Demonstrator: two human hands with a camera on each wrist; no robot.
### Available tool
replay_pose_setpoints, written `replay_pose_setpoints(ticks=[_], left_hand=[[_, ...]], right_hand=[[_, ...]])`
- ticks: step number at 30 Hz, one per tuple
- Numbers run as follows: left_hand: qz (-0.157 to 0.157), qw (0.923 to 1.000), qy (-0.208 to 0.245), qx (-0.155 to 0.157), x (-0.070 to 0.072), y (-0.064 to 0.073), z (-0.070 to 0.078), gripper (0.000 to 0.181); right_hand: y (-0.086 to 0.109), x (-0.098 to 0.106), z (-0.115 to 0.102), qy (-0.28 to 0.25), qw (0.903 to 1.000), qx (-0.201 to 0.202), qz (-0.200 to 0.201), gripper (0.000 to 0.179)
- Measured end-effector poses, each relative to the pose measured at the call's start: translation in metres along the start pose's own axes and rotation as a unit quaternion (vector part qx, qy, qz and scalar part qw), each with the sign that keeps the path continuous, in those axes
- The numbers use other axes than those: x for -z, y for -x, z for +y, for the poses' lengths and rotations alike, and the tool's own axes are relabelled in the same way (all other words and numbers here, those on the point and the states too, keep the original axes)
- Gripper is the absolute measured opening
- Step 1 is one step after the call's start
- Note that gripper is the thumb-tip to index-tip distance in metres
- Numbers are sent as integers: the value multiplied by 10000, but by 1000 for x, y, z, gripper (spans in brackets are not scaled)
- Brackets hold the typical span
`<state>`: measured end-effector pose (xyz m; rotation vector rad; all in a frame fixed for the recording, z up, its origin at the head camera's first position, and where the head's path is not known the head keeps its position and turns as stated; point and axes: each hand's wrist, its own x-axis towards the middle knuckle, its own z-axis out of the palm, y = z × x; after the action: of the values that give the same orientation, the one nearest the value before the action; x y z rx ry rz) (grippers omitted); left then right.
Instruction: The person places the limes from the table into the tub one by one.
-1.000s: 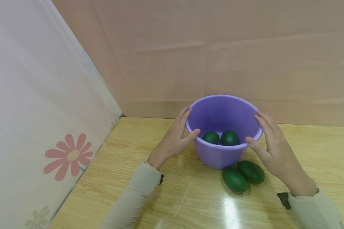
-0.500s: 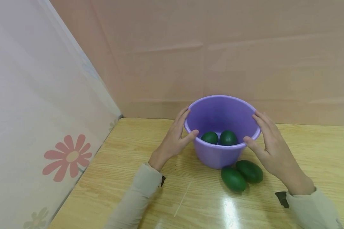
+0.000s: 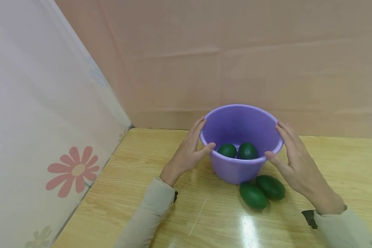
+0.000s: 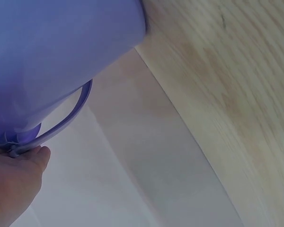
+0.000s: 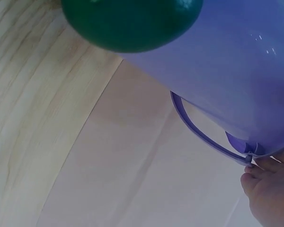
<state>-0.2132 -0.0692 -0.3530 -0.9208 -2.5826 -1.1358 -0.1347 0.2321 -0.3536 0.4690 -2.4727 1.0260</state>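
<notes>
A purple bucket (image 3: 235,170) stands on the table, its mouth facing me. My left hand (image 3: 187,151) holds its left rim, thumb at the front edge and fingers along the side; the same hand (image 4: 14,182) shows beside the handle joint in the left wrist view. On the opposite rim, my right hand (image 3: 300,168) grips in the same way. Inside lie two dark green, smooth oval fruits, the left one (image 3: 227,150) and the right one (image 3: 247,151). Two more, a front fruit (image 3: 253,195) and a rear fruit (image 3: 270,187), lie against each other outside, before the bucket.
The wooden table (image 3: 127,193) runs back to a beige cloth backdrop (image 3: 179,62). Along its left edge hangs a pale sheet (image 3: 34,86) with printed flowers. A purple handle (image 5: 199,132) hangs down behind the bucket in the right wrist view.
Both hands keep their places on the bucket's rim. The whole view shifts by a few pixels; the bucket and the fruits stay where they were on the table.
</notes>
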Motion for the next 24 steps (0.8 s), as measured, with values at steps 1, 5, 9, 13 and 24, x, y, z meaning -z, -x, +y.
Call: replay_pose_setpoints(ticks=[1,5,9,13,24], left_hand=[[-11,10000,-6,11,0,0,0,82],[-50,10000,7,68,2,1,1,81],[-76,9999,24,118,2,0,2,81],[-66,9999,-14,85,2,-1,2,81],[-31,10000,-56,-1,0,0,-1,81]], right_hand=[[0,1,0,10,10000,-3,-14,72],[3,3,0,62,10000,-10,-53,74],[6,6,1,95,9999,-53,-52,77],[12,10,2,112,9998,-127,-58,81],[29,14,6,184,9993,-235,-244,88]])
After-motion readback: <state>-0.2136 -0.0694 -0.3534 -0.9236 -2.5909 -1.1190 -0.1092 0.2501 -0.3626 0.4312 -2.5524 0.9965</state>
